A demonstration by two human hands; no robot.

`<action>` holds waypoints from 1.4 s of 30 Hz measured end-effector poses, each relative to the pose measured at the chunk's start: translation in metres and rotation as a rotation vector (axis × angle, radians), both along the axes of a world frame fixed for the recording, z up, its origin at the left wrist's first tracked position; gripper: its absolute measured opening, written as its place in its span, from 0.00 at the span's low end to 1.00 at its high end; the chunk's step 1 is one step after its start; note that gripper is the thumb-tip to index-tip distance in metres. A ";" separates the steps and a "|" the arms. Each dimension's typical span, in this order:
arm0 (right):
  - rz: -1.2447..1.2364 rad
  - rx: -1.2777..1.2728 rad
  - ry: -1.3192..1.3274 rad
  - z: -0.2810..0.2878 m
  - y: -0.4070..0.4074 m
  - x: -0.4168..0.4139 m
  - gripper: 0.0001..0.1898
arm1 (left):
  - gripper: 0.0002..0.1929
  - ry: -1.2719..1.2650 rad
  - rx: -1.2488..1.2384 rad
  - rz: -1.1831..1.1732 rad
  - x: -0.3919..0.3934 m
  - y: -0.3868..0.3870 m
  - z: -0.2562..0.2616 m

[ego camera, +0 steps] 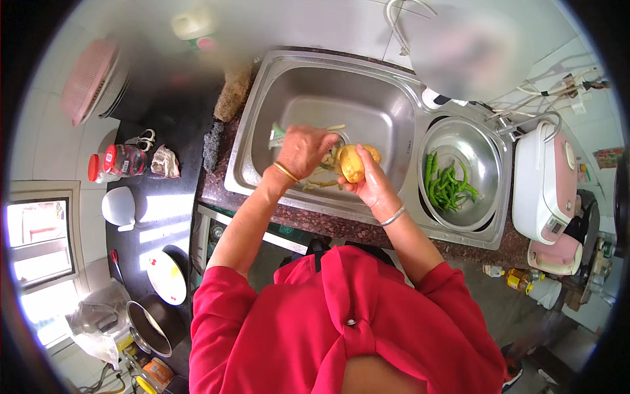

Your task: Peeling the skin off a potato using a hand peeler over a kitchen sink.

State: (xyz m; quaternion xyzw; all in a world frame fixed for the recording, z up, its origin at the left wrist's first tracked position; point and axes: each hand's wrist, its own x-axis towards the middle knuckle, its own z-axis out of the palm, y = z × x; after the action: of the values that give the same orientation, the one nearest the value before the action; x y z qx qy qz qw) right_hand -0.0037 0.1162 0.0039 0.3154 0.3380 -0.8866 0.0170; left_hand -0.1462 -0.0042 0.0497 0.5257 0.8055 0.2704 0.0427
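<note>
My right hand (pixel 373 184), with a silver bangle at the wrist, grips a peeled yellow potato (pixel 352 164) over the steel sink basin (pixel 315 81). Just behind it shows another yellow, potato-like piece (pixel 372 152). My left hand (pixel 306 149), wearing a gold bangle, is curled beside the potato. A green-and-white tool (pixel 277 135) sticks out past its knuckles; its working end is hidden, so its kind is unclear. Potato peelings (pixel 322 184) lie on the basin floor around the drain, partly covered by my hands.
A steel bowl (pixel 485 162) with green chillies (pixel 448 180) sits in the smaller basin to the right, near a faucet (pixel 507 127). Beyond it stands a white-and-pink rice cooker (pixel 541 182). On the left, a black counter (pixel 167 113) holds red-lidded jars (pixel 125 160) and a plate (pixel 166 278).
</note>
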 end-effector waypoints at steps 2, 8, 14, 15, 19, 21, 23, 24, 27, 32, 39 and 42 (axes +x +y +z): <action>-0.015 -0.037 0.021 -0.010 -0.005 -0.003 0.22 | 0.18 0.008 0.023 -0.053 0.010 0.004 0.003; -0.100 -0.054 0.006 -0.014 -0.011 -0.004 0.18 | 0.17 0.048 0.056 -0.182 0.020 0.012 0.004; -0.042 0.123 0.079 0.016 -0.007 0.010 0.15 | 0.19 0.042 -0.033 -0.160 -0.006 0.004 -0.014; -0.044 0.124 0.077 0.022 -0.007 0.012 0.15 | 0.19 0.040 -0.032 -0.163 -0.008 0.005 -0.014; 0.070 0.128 0.173 0.035 -0.005 0.015 0.17 | 0.20 0.094 -0.078 -0.088 -0.019 0.000 -0.030; 0.069 0.054 0.260 0.034 0.000 0.012 0.20 | 0.21 -0.245 -0.025 0.109 -0.027 -0.003 -0.037; 0.080 -0.001 0.281 0.027 0.009 0.009 0.22 | 0.22 -0.649 -0.097 0.264 -0.030 -0.004 -0.036; 0.029 -0.086 0.219 0.026 0.010 0.007 0.22 | 0.23 -0.233 -0.253 0.193 -0.028 -0.005 -0.042; -0.019 -0.212 0.174 0.013 0.008 0.008 0.21 | 0.23 0.223 -0.398 0.138 -0.018 -0.013 -0.050; -0.109 -0.225 0.073 -0.009 0.000 -0.001 0.17 | 0.19 -0.022 0.068 0.031 0.005 0.005 -0.014; -0.134 -0.258 0.134 -0.023 -0.009 -0.005 0.10 | 0.16 0.125 0.083 -0.192 0.021 0.015 0.003; -0.140 -0.166 0.100 -0.011 -0.006 -0.001 0.11 | 0.16 0.027 0.105 -0.219 0.014 0.013 -0.001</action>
State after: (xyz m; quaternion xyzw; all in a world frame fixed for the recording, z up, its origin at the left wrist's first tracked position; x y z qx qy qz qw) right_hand -0.0048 0.1106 -0.0074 0.2909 0.2410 -0.9252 -0.0357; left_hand -0.1322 0.0092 0.0484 0.6156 0.7284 0.2988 0.0335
